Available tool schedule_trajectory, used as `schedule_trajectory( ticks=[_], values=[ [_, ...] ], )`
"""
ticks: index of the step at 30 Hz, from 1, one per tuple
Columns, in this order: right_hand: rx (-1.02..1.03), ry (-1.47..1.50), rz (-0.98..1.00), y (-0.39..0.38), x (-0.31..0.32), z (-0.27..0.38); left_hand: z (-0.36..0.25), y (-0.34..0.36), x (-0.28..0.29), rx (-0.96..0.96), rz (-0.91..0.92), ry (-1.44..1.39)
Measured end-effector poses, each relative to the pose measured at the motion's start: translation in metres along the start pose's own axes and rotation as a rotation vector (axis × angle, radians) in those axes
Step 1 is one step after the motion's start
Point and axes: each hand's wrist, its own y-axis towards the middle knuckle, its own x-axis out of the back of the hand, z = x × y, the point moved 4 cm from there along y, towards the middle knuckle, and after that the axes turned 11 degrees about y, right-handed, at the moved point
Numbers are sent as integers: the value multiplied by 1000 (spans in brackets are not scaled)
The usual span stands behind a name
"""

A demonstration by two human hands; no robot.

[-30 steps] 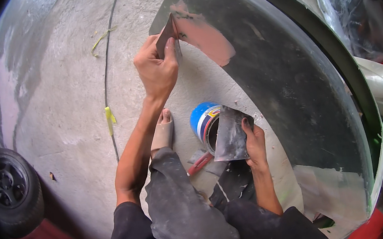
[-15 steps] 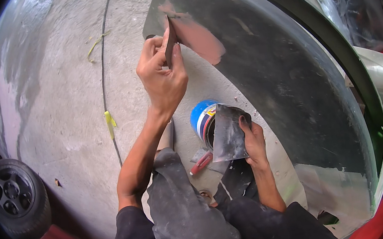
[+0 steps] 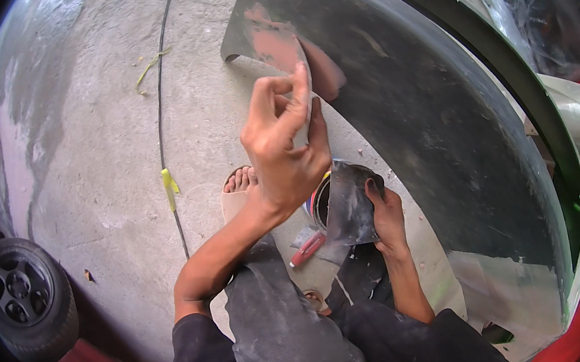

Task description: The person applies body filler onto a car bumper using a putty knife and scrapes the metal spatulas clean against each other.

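Observation:
My left hand (image 3: 285, 149) pinches a thin, flat putty spreader (image 3: 303, 56) between thumb and fingers. The spreader stands nearly edge-on against a pink patch of body filler (image 3: 273, 45). This filler coats the near left edge of a large, dark, curved car body panel (image 3: 433, 122). Lower down, my right hand (image 3: 387, 214) grips a grey, smeared flat plate (image 3: 347, 206) by its right side, the thumb lying on its face. Behind the plate, an open tin (image 3: 320, 205) is partly covered by it and by my left hand.
A red tube (image 3: 307, 250) lies on the concrete floor (image 3: 101, 152) beside the tin. A black cable (image 3: 160, 131) with yellow ties runs along the left. At far left, a wheel (image 3: 24, 297) rests on a red surface. Clear plastic sheeting (image 3: 524, 4) hangs at upper right.
My left hand has moved right and down with the spreader, from the filler's left part to its middle. My right hand and the plate have barely moved.

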Motion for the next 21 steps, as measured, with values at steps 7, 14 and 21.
schedule_trajectory(
  ticks=[7,14,21],
  values=[
    [22,-22,47,7,7,-3,-36,-11,16,-48,130,-208],
    [196,-102,-14,9,25,-3,54,0,53,648,109,-298],
    [75,-21,45,-7,-3,7,123,30,19,562,-37,-293]
  ],
)
